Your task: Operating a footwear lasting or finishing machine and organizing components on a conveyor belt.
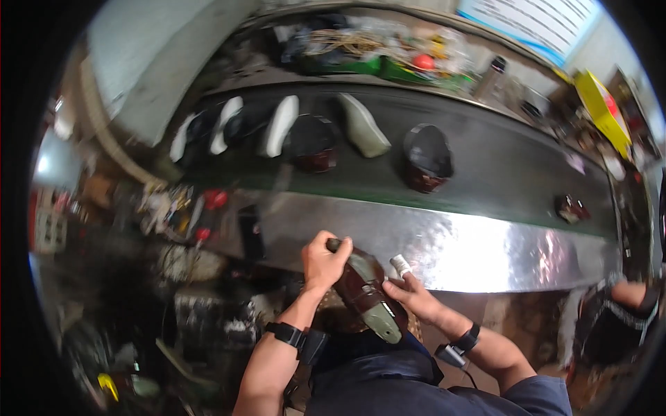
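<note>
Metal bench point(333, 218) ahead, shoe point(368, 295) looks glossy dk. red, sole point(383, 321) prob. grey-green.

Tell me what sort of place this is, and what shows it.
Probably a shoemaking or shoe-repair workshop: a glossy dark red shoe in the left hand, and pale sole-shaped pieces along a long dark work surface, possibly a conveyor belt.

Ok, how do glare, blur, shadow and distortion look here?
In the head view: harsh glare whitens part of the metal ledge; the white shoe-shaped pieces look blurred; the held dark-red shoe is clearer; the lower left is murky; fisheye bows straight edges toward a black rim.
</note>
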`<act>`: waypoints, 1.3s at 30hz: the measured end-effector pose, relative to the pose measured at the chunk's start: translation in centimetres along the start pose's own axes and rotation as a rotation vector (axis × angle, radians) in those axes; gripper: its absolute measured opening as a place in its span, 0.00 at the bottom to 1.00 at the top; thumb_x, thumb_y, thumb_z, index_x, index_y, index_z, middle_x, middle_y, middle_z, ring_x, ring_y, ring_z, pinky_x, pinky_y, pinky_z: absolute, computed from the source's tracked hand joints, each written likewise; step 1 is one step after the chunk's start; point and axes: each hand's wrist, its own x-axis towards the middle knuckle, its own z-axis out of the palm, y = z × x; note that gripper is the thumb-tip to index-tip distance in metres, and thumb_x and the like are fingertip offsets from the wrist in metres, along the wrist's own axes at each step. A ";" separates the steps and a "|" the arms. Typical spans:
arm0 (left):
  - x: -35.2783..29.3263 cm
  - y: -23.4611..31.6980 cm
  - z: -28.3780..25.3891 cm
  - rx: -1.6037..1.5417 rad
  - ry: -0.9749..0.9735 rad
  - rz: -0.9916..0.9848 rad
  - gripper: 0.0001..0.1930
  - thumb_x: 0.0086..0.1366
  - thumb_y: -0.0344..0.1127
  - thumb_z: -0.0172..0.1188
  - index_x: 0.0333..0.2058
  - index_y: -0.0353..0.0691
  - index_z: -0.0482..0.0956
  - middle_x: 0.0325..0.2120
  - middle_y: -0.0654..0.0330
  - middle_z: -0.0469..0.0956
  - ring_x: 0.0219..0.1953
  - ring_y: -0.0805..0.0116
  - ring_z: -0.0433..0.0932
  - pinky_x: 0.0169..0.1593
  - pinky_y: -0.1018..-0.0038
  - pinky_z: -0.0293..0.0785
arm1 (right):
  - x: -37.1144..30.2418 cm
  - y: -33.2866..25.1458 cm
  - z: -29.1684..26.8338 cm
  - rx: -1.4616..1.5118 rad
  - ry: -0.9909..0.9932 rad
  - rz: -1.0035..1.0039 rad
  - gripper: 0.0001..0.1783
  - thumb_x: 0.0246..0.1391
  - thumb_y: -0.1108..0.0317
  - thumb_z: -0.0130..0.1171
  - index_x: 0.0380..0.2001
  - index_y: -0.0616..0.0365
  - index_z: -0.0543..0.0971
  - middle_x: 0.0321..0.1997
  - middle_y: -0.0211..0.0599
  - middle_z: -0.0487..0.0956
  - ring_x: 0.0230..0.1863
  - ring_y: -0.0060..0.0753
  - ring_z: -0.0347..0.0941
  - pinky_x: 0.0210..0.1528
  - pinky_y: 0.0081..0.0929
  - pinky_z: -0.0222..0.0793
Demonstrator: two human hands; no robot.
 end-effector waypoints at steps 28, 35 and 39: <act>-37.4 -17.5 -56.6 0.191 1.181 -0.731 0.43 0.49 0.62 0.75 0.52 0.30 0.73 0.40 0.36 0.83 0.45 0.36 0.82 0.51 0.52 0.78 | -12.1 14.0 55.8 -0.188 -0.626 -0.236 0.14 0.64 0.71 0.63 0.51 0.63 0.79 0.43 0.33 0.84 0.38 0.20 0.78 0.39 0.24 0.77; -49.2 -20.3 -53.2 0.053 0.962 -0.293 0.32 0.54 0.39 0.76 0.55 0.31 0.76 0.40 0.45 0.85 0.42 0.56 0.86 0.47 0.66 0.80 | -9.6 16.7 62.2 -0.216 -0.712 -0.183 0.14 0.62 0.66 0.66 0.46 0.63 0.80 0.37 0.32 0.83 0.32 0.22 0.78 0.33 0.25 0.75; -50.6 -21.1 -52.2 -0.483 1.070 -0.334 0.33 0.67 0.49 0.64 0.62 0.31 0.71 0.54 0.55 0.80 0.53 0.67 0.79 0.56 0.71 0.72 | -8.7 19.9 66.8 -0.084 -0.740 -0.062 0.12 0.62 0.70 0.65 0.47 0.59 0.79 0.40 0.33 0.83 0.36 0.24 0.79 0.38 0.26 0.78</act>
